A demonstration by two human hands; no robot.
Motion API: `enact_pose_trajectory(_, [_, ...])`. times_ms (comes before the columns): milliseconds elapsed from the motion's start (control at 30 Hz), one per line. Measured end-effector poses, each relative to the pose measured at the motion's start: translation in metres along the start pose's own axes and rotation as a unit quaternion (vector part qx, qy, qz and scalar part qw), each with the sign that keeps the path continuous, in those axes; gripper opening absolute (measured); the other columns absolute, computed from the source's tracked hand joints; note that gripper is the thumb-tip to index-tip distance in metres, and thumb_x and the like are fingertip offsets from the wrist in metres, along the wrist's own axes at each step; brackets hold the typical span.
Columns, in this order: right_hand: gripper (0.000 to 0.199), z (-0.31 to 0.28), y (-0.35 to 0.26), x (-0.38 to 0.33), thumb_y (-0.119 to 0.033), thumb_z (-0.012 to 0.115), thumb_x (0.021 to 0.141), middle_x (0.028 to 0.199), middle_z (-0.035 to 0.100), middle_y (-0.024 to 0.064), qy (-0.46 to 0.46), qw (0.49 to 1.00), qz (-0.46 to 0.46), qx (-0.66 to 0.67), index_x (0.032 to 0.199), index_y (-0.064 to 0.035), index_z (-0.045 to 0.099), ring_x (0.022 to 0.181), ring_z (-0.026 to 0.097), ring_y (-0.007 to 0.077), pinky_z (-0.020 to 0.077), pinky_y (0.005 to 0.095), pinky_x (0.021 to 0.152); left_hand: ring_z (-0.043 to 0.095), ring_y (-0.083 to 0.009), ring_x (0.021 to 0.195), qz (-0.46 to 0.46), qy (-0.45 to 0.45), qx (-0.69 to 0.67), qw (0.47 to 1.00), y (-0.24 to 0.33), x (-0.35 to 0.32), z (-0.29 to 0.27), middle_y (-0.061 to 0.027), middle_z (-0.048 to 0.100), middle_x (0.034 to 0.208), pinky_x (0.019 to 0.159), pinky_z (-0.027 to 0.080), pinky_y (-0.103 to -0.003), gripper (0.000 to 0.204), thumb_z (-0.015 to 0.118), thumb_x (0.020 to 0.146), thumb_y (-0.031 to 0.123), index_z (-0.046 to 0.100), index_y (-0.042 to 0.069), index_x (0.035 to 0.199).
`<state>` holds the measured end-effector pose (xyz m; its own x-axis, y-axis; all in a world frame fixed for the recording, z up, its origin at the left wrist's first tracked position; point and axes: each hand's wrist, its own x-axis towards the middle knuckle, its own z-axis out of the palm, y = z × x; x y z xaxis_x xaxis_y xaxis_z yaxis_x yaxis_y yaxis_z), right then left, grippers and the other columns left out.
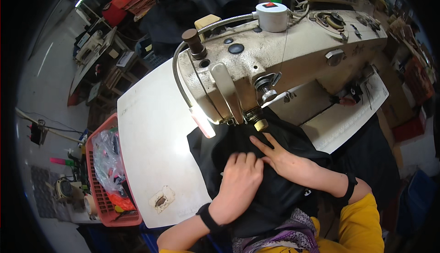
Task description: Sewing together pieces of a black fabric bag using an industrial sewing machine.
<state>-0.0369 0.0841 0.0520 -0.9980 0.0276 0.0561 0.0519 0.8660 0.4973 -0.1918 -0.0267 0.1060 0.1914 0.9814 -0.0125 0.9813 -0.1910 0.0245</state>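
Observation:
A piece of black fabric [284,202] lies over the sewing machine's bed and hangs down toward my lap. My left hand [242,177] rests on it with fingers curled down, gripping the cloth. Just to its right, my right hand [286,161] presses on the same fabric; its index and middle fingers stretch forward, apart, toward the needle area, while the thumb lies near my left fingers. The sewing machine [233,76] stands right in front of both hands, its head above the cloth. The needle and presser foot are hidden behind the head.
A lit lamp [201,122] on a bendable metal neck shines beside the machine head. The white table [151,147] spreads to the left. Beyond its edge sits a red plastic basket [112,223] with plastic bags. Dark cloth [197,12] is heaped behind the machine.

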Motion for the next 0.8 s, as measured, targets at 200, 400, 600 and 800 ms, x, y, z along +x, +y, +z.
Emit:
enact_pose_trajectory(200, [0.045,0.002,-0.006,-0.001,-0.026,0.042,0.107,0.148,0.043,0.0315,0.009,0.998,0.004,0.059,0.127,0.0092,0.063,0.144,0.037,0.0392,0.0284,0.0528,0.120,0.041,-0.0426,0.138,-0.121,0.075,-0.106,0.984,-0.014,-0.018,0.041,-0.0278,0.042,0.148,0.112,0.038,-0.044,0.079,0.064,0.092,0.046,0.038,-0.005,0.148])
enact_pose_trajectory(400, [0.059,-0.004,-0.014,0.028,-0.002,0.057,0.092,0.153,0.033,0.0304,0.094,0.867,0.132,0.470,0.146,0.0124,0.036,0.147,0.030,0.0421,0.0295,0.0451,0.120,0.046,-0.0437,0.133,-0.114,0.017,0.027,0.993,-0.010,-0.014,0.028,-0.0312,0.049,0.140,0.116,0.033,-0.049,0.081,0.067,0.089,0.045,0.042,-0.007,0.145])
enact_pose_trajectory(600, [0.065,0.064,-0.037,0.033,-0.006,0.064,0.090,0.159,0.027,0.0237,0.196,0.793,0.132,0.562,0.150,0.0007,0.039,0.149,0.023,0.0436,0.0261,0.0501,0.121,0.056,-0.0325,0.119,-0.025,0.122,0.029,0.992,-0.038,0.005,-0.015,-0.0169,0.065,0.113,0.116,0.031,-0.053,0.046,0.071,0.082,0.021,0.063,-0.009,0.116])
enact_pose_trajectory(800, [0.065,0.041,-0.021,0.041,-0.012,0.063,0.094,0.160,0.027,0.0220,0.136,0.810,0.106,0.560,0.152,-0.0004,0.035,0.150,0.022,0.0400,0.0255,0.0475,0.122,0.056,-0.0250,0.121,-0.094,0.116,0.013,0.989,-0.108,0.003,0.022,-0.0099,0.067,0.113,0.109,0.038,-0.055,0.031,0.068,0.082,0.015,0.067,0.004,0.111])
